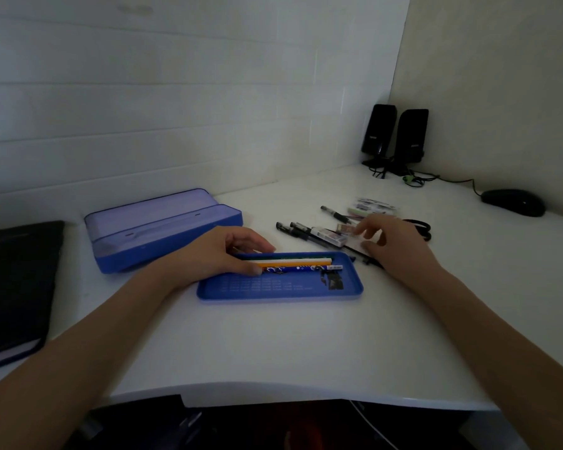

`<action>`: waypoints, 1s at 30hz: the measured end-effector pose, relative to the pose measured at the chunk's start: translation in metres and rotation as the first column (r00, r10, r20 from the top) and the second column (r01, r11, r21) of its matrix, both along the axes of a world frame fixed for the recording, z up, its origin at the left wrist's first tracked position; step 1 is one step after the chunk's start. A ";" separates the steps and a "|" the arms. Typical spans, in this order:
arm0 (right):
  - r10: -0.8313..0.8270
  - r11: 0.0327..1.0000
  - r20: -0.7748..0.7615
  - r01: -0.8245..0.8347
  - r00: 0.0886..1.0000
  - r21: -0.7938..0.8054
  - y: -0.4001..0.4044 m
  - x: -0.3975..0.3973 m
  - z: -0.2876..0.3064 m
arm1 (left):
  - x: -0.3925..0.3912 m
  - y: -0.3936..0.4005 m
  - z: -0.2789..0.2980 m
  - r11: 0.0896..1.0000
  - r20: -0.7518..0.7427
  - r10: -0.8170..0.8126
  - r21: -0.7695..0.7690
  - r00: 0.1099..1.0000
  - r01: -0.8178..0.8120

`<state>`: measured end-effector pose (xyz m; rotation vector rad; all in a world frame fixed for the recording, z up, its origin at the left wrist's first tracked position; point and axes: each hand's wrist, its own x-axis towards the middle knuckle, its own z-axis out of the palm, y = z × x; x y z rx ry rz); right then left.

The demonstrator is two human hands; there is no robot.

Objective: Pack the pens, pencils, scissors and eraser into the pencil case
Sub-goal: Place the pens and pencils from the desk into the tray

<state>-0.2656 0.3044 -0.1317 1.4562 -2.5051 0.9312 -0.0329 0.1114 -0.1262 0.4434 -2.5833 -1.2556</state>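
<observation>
A shallow blue tray of the pencil case (273, 292) lies in front of me with several pencils (301, 265) lined up along its far side. My left hand (223, 254) rests at their left ends, thumb and fingers pinching them. The open case body (150, 232), lilac inside, sits behind and to the left. Right of the tray, black pens (298, 228) and an eraser (330, 238) lie on the desk. My right hand (390, 243) hovers over this pile with fingers curled at a pen; black scissors (421, 228) peek out beyond it.
A black notebook (13, 287) lies at the left edge of the white desk (273, 352). Two black speakers (395, 134) stand in the far corner with cables, and a black mouse (512, 202) sits at the right. Small packets (374, 206) lie behind the pens.
</observation>
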 end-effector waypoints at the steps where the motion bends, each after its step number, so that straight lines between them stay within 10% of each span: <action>1: 0.035 0.999 0.003 -0.035 0.999 0.001 0.001 0.001 0.001 | 0.000 0.000 0.000 1.000 -0.003 -0.001 0.006 1.000 0.001; 30: -0.089 0.993 0.026 0.087 0.996 0.085 0.009 0.003 0.014 | 0.000 0.003 0.000 1.000 -0.016 0.012 -0.002 1.000 -0.012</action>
